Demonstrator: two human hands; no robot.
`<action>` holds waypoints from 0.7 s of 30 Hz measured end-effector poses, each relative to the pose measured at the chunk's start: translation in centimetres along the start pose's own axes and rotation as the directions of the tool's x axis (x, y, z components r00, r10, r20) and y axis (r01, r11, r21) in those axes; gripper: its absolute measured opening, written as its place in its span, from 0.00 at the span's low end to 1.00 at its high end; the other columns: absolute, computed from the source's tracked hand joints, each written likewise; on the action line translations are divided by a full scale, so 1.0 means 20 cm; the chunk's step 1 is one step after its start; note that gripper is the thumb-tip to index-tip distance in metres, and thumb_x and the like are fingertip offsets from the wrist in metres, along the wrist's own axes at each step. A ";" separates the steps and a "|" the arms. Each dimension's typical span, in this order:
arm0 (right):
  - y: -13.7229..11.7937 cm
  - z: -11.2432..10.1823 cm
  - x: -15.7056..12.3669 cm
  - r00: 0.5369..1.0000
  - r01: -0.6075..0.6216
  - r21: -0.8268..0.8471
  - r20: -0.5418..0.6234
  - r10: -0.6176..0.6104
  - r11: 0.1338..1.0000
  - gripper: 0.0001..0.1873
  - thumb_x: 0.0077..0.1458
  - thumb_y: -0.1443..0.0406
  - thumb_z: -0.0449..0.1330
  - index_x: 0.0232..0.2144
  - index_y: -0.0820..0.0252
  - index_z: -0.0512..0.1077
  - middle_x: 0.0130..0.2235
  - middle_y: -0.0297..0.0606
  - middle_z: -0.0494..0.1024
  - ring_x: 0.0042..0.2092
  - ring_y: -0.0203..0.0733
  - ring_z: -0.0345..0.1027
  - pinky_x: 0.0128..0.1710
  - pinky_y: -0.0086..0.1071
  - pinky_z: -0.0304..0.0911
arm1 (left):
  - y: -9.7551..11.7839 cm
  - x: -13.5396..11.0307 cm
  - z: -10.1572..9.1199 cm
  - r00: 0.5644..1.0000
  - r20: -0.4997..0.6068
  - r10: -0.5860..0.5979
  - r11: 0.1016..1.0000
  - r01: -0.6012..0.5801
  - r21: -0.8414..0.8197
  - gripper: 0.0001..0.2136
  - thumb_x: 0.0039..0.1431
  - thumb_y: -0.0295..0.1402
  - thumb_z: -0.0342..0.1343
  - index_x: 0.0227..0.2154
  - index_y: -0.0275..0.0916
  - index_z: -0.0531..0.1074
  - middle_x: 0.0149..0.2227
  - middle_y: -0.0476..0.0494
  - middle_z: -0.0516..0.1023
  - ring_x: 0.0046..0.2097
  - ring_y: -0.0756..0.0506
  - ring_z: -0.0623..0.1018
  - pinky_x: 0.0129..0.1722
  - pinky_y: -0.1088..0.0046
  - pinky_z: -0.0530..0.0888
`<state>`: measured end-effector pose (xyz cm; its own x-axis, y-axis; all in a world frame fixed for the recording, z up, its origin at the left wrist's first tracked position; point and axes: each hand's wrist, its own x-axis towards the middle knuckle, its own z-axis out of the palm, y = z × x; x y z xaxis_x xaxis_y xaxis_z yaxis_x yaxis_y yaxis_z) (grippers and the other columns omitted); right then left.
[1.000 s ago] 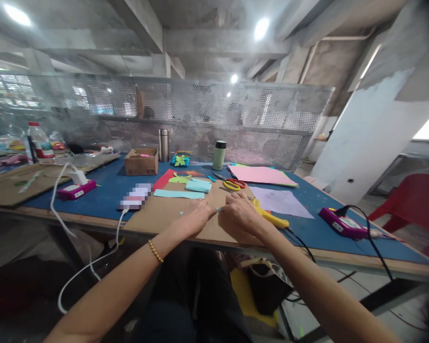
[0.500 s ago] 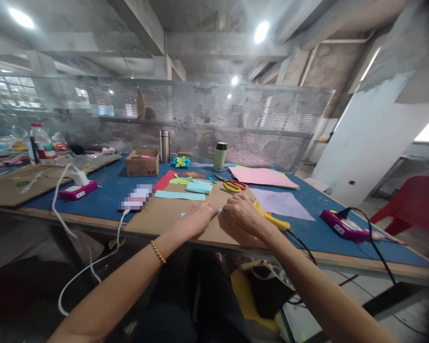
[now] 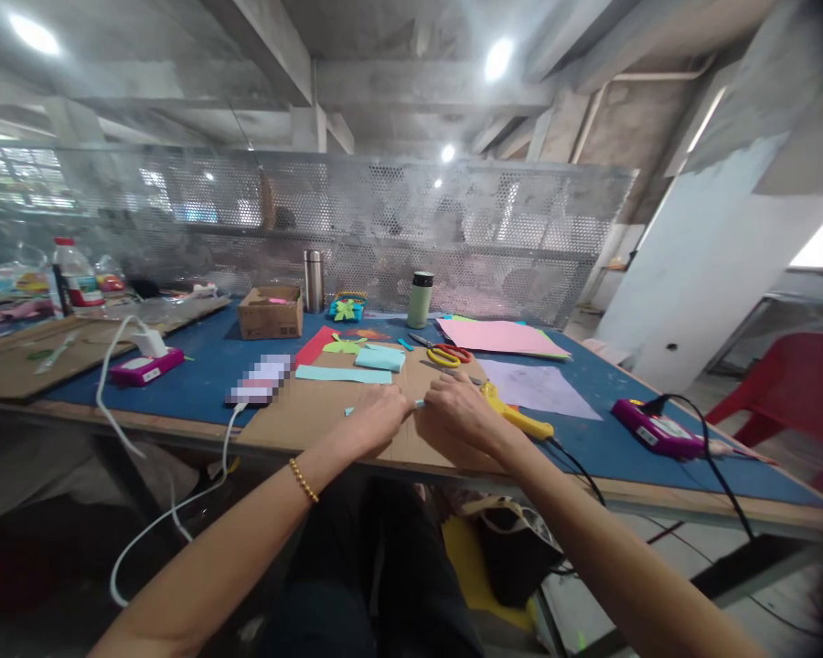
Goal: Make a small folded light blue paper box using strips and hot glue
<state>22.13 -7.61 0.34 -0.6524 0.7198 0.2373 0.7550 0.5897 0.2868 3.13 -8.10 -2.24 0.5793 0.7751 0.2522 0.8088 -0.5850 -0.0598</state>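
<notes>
A narrow light-blue paper strip (image 3: 419, 403) shows in the small gap between my two hands, low over the brown cardboard sheet (image 3: 281, 416). My left hand (image 3: 382, 413), below a gold bead bracelet (image 3: 303, 480), has its fingers closed on the strip. From the other side, my right hand (image 3: 461, 407) pinches it; most of the strip is hidden by the fingers. A flat light-blue strip (image 3: 343, 375) and a folded light-blue piece (image 3: 379, 357) lie just beyond my left hand. The yellow glue gun (image 3: 518, 416) rests beside my right hand.
Yellow-handled scissors (image 3: 444, 356) and a red-handled pair lie ahead. Pink paper (image 3: 504, 337) and lilac paper (image 3: 539, 388) are at right. A green bottle (image 3: 421, 301), steel flask (image 3: 314, 281) and cardboard box (image 3: 270, 313) stand behind. Purple power strips (image 3: 658, 429) flank the work, with trailing cables.
The view has shifted very slightly. Both hands keep their closed grip on the light-blue strip in nearly the same place.
</notes>
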 end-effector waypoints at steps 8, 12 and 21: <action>0.08 -0.10 -0.08 0.944 -0.084 0.105 -0.309 0.113 0.991 0.19 0.57 0.77 0.50 0.40 0.61 0.78 0.42 0.44 0.79 0.47 0.47 0.66 0.44 0.37 0.49 | -0.07 -0.01 -0.04 0.990 -0.120 -0.076 0.997 0.073 -0.033 0.14 0.61 0.23 0.46 0.36 0.36 0.78 0.41 0.34 0.74 0.44 0.40 0.72 0.44 0.63 0.66; 0.08 -0.12 -0.15 0.909 -0.066 0.167 -0.397 0.129 0.984 0.18 0.60 0.75 0.48 0.39 0.62 0.78 0.44 0.45 0.79 0.47 0.46 0.67 0.44 0.37 0.52 | -0.09 -0.04 -0.03 0.987 -0.116 -0.109 0.993 0.102 -0.063 0.14 0.63 0.24 0.45 0.30 0.36 0.76 0.37 0.36 0.75 0.41 0.41 0.73 0.43 0.64 0.65; 0.08 -0.07 -0.22 0.913 -0.059 0.230 -0.381 0.145 0.971 0.17 0.58 0.76 0.50 0.39 0.59 0.78 0.38 0.41 0.79 0.41 0.43 0.69 0.38 0.36 0.52 | -0.07 -0.06 -0.08 0.979 -0.019 -0.205 0.958 0.197 -0.211 0.07 0.62 0.29 0.50 0.37 0.36 0.73 0.40 0.38 0.77 0.44 0.42 0.73 0.43 0.68 0.65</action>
<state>26.10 -10.38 0.97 -0.5113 0.6038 0.6116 0.7873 0.6145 0.0515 1.20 -8.63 -1.00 0.3990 0.8741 0.2770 0.8672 -0.4579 0.1957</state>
